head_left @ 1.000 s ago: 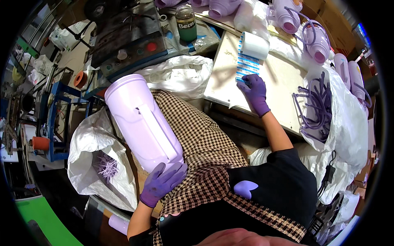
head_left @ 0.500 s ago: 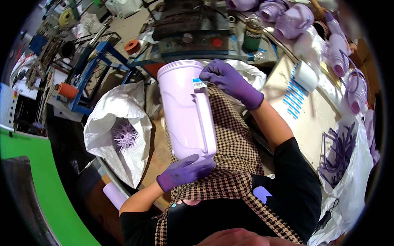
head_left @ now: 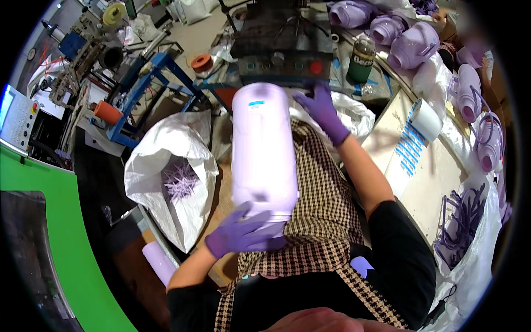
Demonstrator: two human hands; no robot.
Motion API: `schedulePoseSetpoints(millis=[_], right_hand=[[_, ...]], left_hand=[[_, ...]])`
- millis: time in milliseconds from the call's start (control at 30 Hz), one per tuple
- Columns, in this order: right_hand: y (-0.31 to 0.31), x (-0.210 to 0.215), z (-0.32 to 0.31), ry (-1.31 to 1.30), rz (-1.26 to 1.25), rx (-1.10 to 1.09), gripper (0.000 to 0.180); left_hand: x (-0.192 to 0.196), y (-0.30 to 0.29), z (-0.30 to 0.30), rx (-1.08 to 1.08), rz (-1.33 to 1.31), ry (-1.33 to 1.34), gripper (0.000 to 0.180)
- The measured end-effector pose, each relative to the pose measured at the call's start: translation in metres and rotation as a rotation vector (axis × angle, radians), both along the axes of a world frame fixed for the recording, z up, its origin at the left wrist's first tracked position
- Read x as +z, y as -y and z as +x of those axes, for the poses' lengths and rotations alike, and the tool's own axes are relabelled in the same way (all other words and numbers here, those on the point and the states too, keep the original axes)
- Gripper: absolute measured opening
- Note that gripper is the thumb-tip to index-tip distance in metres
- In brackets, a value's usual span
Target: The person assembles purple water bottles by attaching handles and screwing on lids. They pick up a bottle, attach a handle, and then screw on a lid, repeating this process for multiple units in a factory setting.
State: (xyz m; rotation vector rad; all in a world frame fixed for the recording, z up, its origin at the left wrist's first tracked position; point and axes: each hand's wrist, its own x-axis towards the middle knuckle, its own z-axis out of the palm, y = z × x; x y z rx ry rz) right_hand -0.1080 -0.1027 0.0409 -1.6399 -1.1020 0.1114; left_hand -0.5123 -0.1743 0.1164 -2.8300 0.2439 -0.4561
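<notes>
A pale lilac plastic jug (head_left: 264,149) stands roughly upright in front of my apron, smeared by motion. A small blue sticker (head_left: 256,104) shows near its far end, and ridged rings show at its near end. My left hand (head_left: 243,231), in a purple glove, grips that near end with the fingers across it. My right hand (head_left: 325,113), gloved the same way, is off the jug to its right, fingers apart and partly blurred. The jug's handle is not visible from this side.
A white sack (head_left: 166,133) with lilac plastic scraps stands left. A machine (head_left: 282,61) with buttons is ahead. On the right table (head_left: 437,171) lie a sticker roll (head_left: 426,120) and a bag of purple straps (head_left: 462,227). Lilac jugs (head_left: 415,44) and a green bottle (head_left: 361,60) are beyond.
The jug has turned: its handle has gone from view and the ridged end is now near me. My right hand has let go of the sticker area and moved away with fingers spread.
</notes>
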Motion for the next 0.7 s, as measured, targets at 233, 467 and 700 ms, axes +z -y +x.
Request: schedulePoseSetpoints(millis=[233,467,700], right_hand=[[0.096,-0.042,-0.083,-0.099,0.031,0.088,0.034],[0.093,-0.033,-0.093,-0.12,0.103,0.138,0.018],[0.093,-0.041,-0.088,0.03,0.152,0.186,0.013]], left_hand=[[0.052,-0.038,-0.053,0.952,-1.304,0.992,0.069],[0.062,-0.12,0.025,0.311,-1.871,0.966,0.068],[0.091,-0.164,0.261,0.001,-2.16,1.032,0.051]])
